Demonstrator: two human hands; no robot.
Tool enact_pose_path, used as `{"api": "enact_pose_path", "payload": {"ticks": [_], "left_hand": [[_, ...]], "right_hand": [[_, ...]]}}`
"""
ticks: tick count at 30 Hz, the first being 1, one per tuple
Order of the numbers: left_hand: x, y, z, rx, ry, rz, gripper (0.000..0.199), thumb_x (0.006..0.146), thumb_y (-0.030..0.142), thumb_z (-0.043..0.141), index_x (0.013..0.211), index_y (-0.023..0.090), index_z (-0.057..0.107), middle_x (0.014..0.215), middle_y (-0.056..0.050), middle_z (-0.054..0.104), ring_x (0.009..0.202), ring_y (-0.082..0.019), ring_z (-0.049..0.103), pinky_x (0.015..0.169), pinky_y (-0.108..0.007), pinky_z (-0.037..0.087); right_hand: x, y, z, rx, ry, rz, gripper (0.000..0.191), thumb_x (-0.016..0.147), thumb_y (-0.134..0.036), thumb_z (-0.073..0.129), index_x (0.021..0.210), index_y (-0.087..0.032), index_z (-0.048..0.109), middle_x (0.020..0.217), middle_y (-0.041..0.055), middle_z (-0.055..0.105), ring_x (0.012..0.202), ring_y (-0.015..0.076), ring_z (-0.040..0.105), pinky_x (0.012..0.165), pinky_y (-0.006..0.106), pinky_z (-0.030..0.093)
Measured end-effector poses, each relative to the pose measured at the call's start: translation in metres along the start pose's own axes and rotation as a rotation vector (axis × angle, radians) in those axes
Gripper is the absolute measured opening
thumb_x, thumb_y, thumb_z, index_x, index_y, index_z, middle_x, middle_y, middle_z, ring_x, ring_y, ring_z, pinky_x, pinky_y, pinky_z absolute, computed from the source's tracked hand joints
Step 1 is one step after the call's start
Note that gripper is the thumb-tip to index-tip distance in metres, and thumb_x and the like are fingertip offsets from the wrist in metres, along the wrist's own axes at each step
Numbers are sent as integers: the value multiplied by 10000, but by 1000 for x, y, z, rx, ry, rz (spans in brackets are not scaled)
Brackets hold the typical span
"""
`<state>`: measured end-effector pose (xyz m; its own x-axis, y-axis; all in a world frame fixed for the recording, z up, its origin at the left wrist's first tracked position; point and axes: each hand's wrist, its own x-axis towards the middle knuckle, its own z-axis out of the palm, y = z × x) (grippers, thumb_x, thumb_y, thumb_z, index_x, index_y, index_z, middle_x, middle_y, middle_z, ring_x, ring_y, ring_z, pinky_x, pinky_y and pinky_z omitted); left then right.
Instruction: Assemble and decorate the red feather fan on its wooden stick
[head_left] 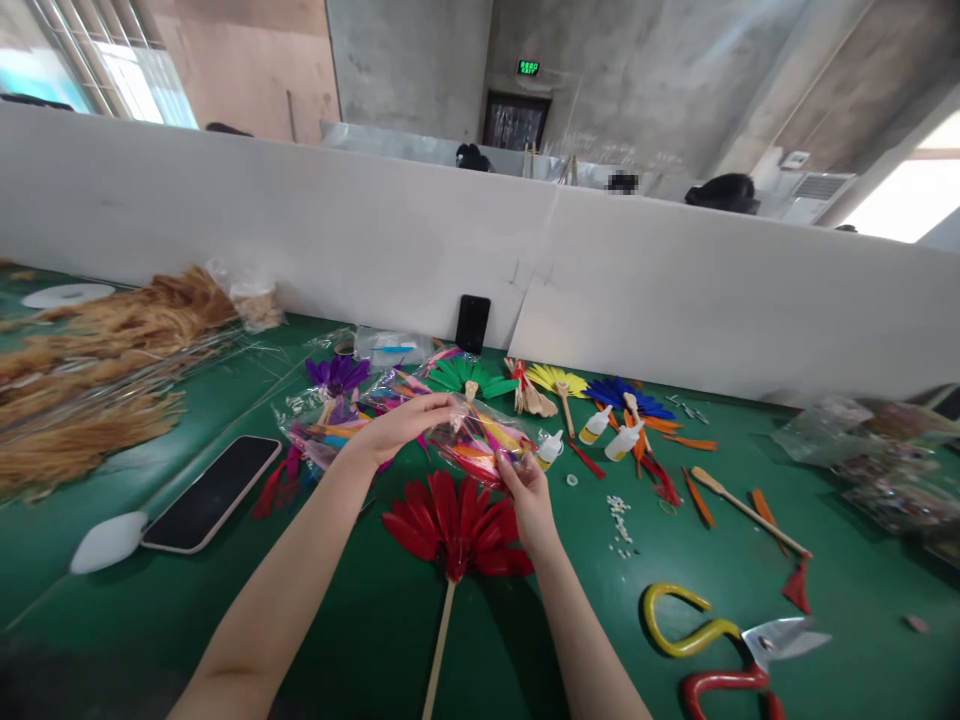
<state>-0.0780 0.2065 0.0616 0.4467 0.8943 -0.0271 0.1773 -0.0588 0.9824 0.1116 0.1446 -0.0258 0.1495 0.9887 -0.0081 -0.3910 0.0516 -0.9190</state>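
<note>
A clear plastic bag of colourful feathers (480,447) is held up over the table between my two hands. My left hand (409,422) has its fingers closed on the bag's upper left edge. On the lower right side my right hand (527,492) pinches it between thumb and fingers. Just below lies a red feather fan (465,525) with a wooden stick handle (440,650) pointing toward me. Behind the bag are a green feather fan (469,378), a yellow one (556,378) and a blue one (628,395). A purple feather fan (337,375) sits farther left.
Small glue bottles (596,425) stand right of my hands, near scattered white beads (618,515). Large scissors (720,640) lie open at front right. A phone (214,495) lies left; another phone (472,323) leans against the white partition (360,240). Brown fibre bundles (112,350) cover the far left.
</note>
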Motion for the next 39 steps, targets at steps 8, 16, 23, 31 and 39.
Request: {"api": "enact_pose_path", "payload": {"ticks": [8,16,23,31,39], "left_hand": [[3,2,4,248,277,149,192,868,351,432,759,205,493,673,9,591,681,-166,578,681,-298,437],[0,12,8,476,523,339,204,885,360,417,757,203,441,657,4,499,653,-152,512,666,-285,404],[-3,12,-8,208,111,100,259,811,394,547,938,168,542,840,-25,560,765,-154,552,684,-267,429],[-17,30,-17,295,-38,62,463,921,461,298,817,187,656,769,-22,600,738,-136,525,711,-250,399],[-15,22,-22,228,-107,-74,538,921,510,264,895,167,678,601,-10,576,412,-60,347,457,-212,313]], "right_hand": [[1,-5,-1,-37,58,-12,370,673,-379,720,959,-202,568,935,28,683,903,211,637,813,347,510],[0,0,-2,81,86,50,279,666,-330,737,789,-218,513,762,-37,670,713,131,639,696,252,515],[5,1,-8,131,89,68,319,633,-322,768,834,-202,552,781,-34,685,746,125,646,711,227,507],[4,1,-9,116,103,72,332,614,-329,780,857,-206,590,789,-32,696,743,139,656,699,241,514],[6,-3,-12,59,94,94,384,592,-342,789,912,-210,621,902,4,711,847,176,659,729,262,528]]}}
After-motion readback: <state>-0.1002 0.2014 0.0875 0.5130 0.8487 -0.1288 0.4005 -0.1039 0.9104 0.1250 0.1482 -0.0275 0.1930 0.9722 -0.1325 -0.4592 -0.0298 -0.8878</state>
